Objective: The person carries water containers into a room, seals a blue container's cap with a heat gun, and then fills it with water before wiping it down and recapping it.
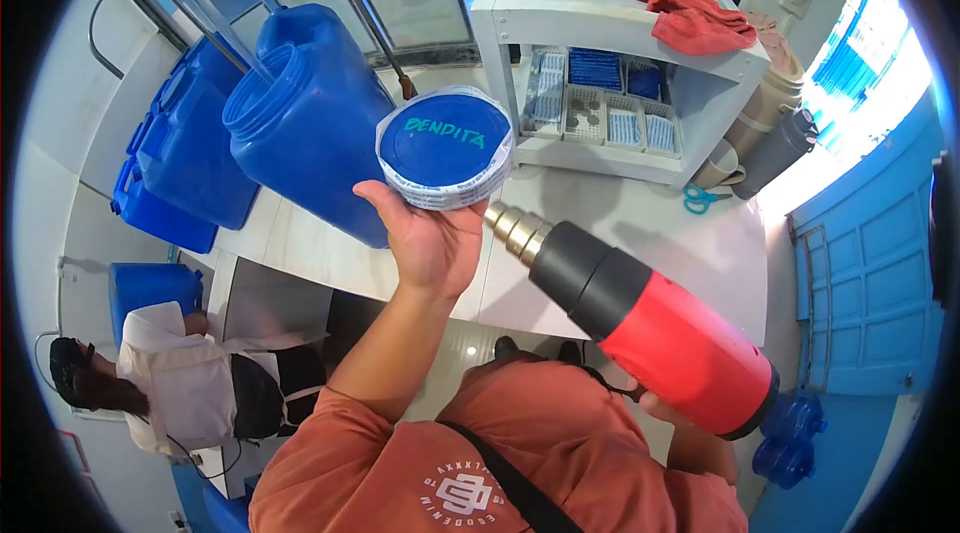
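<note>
While fingers of L hand [435,251] grip blue lid [447,143] & R hand [662,410], mostly hidden, holds heat gun [690,348], prob. best keep nozzle [517,234] sweeping, off skin.

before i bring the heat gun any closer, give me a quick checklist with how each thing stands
1. Blue lid supported: ok, it sits on the raised left hand.
2. Heat gun in hand: ok, the right hand is at it, mostly hidden behind its body.
3. Nozzle clear of the fingers: not ok, its tip appears right beside them, though depth is hard to judge.
4. Printed band snug all round: cannot tell, part is hidden.
5. Gun switched on: cannot tell.
6. Red cloth away from the nozzle: ok, it lies on the white cart.
</note>
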The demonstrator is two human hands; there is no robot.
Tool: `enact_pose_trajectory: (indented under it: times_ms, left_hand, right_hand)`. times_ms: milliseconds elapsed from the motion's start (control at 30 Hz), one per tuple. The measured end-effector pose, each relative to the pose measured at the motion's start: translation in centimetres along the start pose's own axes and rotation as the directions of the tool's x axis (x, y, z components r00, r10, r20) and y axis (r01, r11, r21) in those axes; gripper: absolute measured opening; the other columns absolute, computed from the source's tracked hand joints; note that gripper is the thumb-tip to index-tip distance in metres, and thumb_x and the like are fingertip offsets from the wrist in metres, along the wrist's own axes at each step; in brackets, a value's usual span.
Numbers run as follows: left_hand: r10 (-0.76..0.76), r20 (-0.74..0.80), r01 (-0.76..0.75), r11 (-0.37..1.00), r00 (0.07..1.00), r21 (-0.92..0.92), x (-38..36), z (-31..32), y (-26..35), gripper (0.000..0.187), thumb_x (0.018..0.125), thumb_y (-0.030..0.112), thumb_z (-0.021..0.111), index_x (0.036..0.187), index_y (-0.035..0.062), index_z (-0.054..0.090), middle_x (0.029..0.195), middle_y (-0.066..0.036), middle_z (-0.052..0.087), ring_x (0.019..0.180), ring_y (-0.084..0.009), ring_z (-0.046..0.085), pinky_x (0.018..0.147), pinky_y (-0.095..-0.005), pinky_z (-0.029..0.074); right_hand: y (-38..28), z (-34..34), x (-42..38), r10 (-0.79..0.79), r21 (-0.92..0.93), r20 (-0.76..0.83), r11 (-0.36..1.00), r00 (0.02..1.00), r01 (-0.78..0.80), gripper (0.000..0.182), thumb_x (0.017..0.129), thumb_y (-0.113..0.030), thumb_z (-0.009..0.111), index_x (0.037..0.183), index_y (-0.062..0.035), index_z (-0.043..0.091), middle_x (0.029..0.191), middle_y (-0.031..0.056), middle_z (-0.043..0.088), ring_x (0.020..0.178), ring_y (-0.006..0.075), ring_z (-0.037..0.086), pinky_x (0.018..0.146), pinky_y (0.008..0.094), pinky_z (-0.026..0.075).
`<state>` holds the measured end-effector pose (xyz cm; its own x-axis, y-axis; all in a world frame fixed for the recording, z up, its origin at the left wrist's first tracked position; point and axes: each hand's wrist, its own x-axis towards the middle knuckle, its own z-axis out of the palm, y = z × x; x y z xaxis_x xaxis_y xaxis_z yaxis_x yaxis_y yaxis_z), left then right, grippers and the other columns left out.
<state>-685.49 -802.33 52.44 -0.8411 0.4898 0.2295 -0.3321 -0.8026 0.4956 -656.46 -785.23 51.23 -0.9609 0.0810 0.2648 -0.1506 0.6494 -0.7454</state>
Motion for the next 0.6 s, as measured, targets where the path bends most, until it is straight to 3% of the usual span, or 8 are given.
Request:
enact_pose_trajectory:
  times_ms: [67,133,167,233,300,400,467,600]
  left_hand:
    - [-0.069,0.022,0.071,0.991,0.997,-0.110,-0.2,-0.3,0.2,0.080,0.093,0.073,0.032,0.148,0.0157,0.040,0.152,-0.006,0.044,0.136,-0.0257,0.046,0.113,-0.0456,0.038]
    - [-0.109,0.098,0.125,0.975,0.989,-0.182,-0.2,-1.4,0.7,0.080,0.093,0.073,0.034,0.149,0.0161,0.040,0.152,-0.006,0.044,0.136,-0.0259,0.045,0.113,-0.0456,0.038]
    - [-0.140,0.178,0.183,0.951,0.974,-0.251,-0.1,-1.7,0.9,0.080,0.093,0.073,0.035,0.149,0.0164,0.040,0.152,-0.006,0.044,0.137,-0.0262,0.045,0.113,-0.0455,0.038]
    - [-0.150,0.150,0.182,0.956,0.977,-0.231,-0.4,-1.6,1.3,0.080,0.093,0.073,0.035,0.149,0.0161,0.040,0.151,-0.006,0.045,0.136,-0.0266,0.045,0.113,-0.0456,0.038]
    - [-0.162,0.120,0.185,0.960,0.980,-0.210,-0.5,-1.8,1.8,0.080,0.093,0.072,0.036,0.149,0.0157,0.040,0.151,-0.007,0.045,0.136,-0.0270,0.046,0.113,-0.0457,0.038]
    - [-0.212,0.157,0.244,0.944,0.965,-0.223,-0.5,-2.2,2.5,0.080,0.094,0.072,0.035,0.148,0.0137,0.041,0.151,-0.008,0.046,0.135,-0.0283,0.046,0.113,-0.0470,0.039]
    - [-0.250,0.161,0.281,0.936,0.955,-0.214,-0.6,-1.4,3.0,0.082,0.095,0.072,0.034,0.147,0.0096,0.043,0.149,-0.011,0.048,0.134,-0.0297,0.048,0.112,-0.0481,0.040]
    - [-0.326,0.204,0.334,0.943,0.923,-0.006,-0.3,-0.7,3.9,0.089,0.094,0.076,0.028,0.143,0.0037,0.046,0.140,-0.015,0.056,0.125,-0.0296,0.056,0.107,-0.0464,0.045]
  right_hand:
    - [1.7,0.8,-0.7,-0.002,0.017,-0.005,1.000,1.000,0.002,0.034,0.080,-0.006,0.064,0.111,0.0039,0.058,0.083,0.0105,0.064,0.064,0.0190,0.063,0.058,0.0286,0.050]
    - [3.5,1.3,-1.4,0.236,0.382,-0.090,0.905,0.968,-0.185,0.036,0.080,-0.013,0.071,0.110,0.0044,0.062,0.088,0.0095,0.067,0.062,0.0180,0.063,0.057,0.0280,0.050]
    - [3.1,1.2,-1.0,0.234,0.382,-0.091,0.906,0.968,-0.184,0.036,0.080,-0.013,0.071,0.110,0.0044,0.062,0.088,0.0095,0.067,0.062,0.0180,0.063,0.057,0.0280,0.050]
    - [1.4,0.9,0.3,0.244,0.759,-0.188,0.651,0.951,-0.017,0.052,0.079,-0.025,0.078,0.116,0.0081,0.061,0.093,0.0120,0.067,0.061,0.0182,0.064,0.055,0.0289,0.050]
    - [0.9,0.6,0.6,0.324,0.779,-0.201,0.625,0.924,-0.050,0.072,0.077,-0.038,0.080,0.123,0.0119,0.056,0.100,0.0181,0.065,0.059,0.0204,0.064,0.052,0.0294,0.050]
    - [0.3,-0.8,2.2,0.267,0.844,-0.131,0.536,0.955,-0.034,0.055,0.074,-0.011,0.067,0.125,0.0075,0.054,0.101,0.0174,0.066,0.067,0.0199,0.064,0.061,0.0326,0.053]
    - [0.2,-1.0,2.8,0.295,0.837,-0.218,0.546,0.930,0.023,0.069,0.077,-0.032,0.077,0.123,0.0130,0.053,0.119,0.0253,0.059,0.056,0.0242,0.064,0.047,0.0286,0.051]
    - [-1.1,-2.5,4.0,0.288,0.824,-0.178,0.566,0.941,-0.017,0.066,0.077,-0.029,0.075,0.124,0.0118,0.053,0.117,0.0259,0.060,0.054,0.0245,0.064,0.048,0.0296,0.052]
